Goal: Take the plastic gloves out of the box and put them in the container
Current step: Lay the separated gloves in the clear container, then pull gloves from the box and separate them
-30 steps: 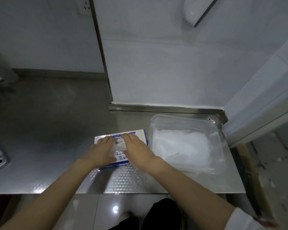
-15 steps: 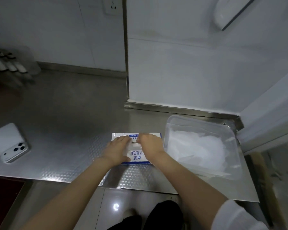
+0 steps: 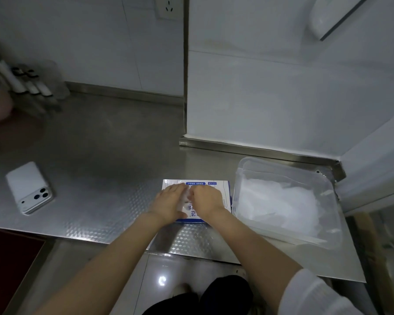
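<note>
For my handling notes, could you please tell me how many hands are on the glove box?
2. The left hand rests on the left half of the box, the right hand beside it on the right half.

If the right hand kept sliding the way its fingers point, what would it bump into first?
Likely the left hand: the right hand points left and away across the box, and their fingertips almost meet over a bit of glove.
</note>
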The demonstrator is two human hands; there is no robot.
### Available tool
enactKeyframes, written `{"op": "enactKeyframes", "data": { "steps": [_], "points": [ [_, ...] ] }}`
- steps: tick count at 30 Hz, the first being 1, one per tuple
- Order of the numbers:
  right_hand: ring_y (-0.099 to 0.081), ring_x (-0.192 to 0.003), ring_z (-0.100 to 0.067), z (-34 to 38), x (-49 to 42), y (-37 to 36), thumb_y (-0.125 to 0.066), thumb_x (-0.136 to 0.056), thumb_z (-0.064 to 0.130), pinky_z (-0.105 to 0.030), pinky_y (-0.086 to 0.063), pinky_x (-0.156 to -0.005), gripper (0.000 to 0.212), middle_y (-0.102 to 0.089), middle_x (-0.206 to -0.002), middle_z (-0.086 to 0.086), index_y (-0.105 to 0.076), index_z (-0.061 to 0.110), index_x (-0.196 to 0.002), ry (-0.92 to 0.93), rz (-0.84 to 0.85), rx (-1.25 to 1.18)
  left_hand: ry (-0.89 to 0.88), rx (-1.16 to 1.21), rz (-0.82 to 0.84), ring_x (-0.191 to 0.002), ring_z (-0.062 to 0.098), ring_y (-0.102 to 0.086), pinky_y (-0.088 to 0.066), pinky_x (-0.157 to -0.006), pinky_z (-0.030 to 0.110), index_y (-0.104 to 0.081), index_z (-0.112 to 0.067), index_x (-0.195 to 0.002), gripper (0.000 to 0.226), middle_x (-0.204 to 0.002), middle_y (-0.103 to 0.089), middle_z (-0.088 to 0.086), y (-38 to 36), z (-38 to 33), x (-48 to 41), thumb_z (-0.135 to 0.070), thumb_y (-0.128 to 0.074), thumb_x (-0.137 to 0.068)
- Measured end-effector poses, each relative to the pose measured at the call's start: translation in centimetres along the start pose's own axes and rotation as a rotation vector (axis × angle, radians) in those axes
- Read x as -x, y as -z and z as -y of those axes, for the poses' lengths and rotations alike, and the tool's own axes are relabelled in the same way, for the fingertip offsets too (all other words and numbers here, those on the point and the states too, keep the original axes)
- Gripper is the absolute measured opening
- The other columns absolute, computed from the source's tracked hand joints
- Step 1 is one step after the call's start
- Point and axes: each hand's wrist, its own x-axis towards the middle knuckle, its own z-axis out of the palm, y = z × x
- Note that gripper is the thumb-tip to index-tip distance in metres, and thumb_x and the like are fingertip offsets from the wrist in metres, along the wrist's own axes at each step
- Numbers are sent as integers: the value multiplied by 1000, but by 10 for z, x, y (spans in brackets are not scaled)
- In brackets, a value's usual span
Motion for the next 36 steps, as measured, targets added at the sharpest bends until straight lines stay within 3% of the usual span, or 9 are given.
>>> {"op": "enactKeyframes", "data": {
  "steps": [5,10,15,20,23,26,29,32,36],
  "points": [
    [-61,-100,-29,-5,-2,11,-50,-91,6,-28,-42,-75,22,-65,-110,-11,-62,8,-108,-33,-29,-43,1,14,-14,-133,18,-34,-28,-108,28,-30,-18,-142,86,-145,-38,0,-3,-1,3,-23,-78,-71],
    [-60,-106,-32,-15,-3,21,-48,-91,7,-33,-46,-83,24,-63,-116,-15,-61,6,-112,-81,13,-25,6,40,-4,-138,17,-26,-21,-113,28,-21,-18,-148,93,-152,-29,-1,-5,1,4,-24,-77,-74],
    [-60,-106,-30,-14,-2,25,-47,-93,5,-30,-44,-79,24,-61,-118,-15,-58,5,-115,-103,37,16,12,64,5,-138,17,-26,-20,-114,29,-21,-18,-148,93,-151,-30,0,-5,2,4,-24,-77,-74],
    [-48,-112,-23,-11,5,26,-51,-88,-4,-27,-37,-80,35,-50,-123,-8,-52,9,-121,190,-159,-6,15,41,-1,-136,19,-29,-21,-112,28,-23,-15,-147,91,-148,-34,2,-5,2,2,-23,-77,-74],
    [-47,-115,-22,-7,7,12,-53,-90,5,-29,-37,-85,35,-50,-125,-6,-50,10,-124,330,-81,37,19,51,-3,-133,21,-33,-24,-110,28,-29,-15,-143,88,-143,-40,3,-6,2,0,-23,-78,-71],
    [-39,-125,-21,-5,4,-3,-59,-90,19,-30,-34,-98,47,-46,-133,-6,-43,10,-133,265,-4,54,14,75,-2,-134,20,-32,-24,-111,29,-27,-18,-145,91,-144,-39,2,-7,2,1,-23,-79,-71],
    [-43,-118,-23,-12,1,-6,-65,-85,11,-28,-38,-93,51,-43,-129,-9,-41,10,-130,135,-96,52,13,64,4,-136,19,-29,-22,-110,26,-23,-18,-147,93,-147,-35,2,-6,2,2,-24,-78,-73],
    [-47,-119,-25,-23,2,-1,-64,-88,19,-31,-42,-91,48,-46,-130,-11,-41,7,-129,20,-22,101,23,66,9,-138,19,-26,-20,-112,26,-21,-18,-148,93,-151,-31,1,-6,2,2,-23,-77,-74],
    [-44,-122,-27,-28,7,0,-57,-93,21,-35,-41,-94,38,-47,-128,-12,-51,6,-127,66,80,186,19,63,17,-137,19,-28,-21,-113,27,-23,-17,-148,93,-150,-32,1,-5,-1,3,-22,-78,-73]
  ]
}}
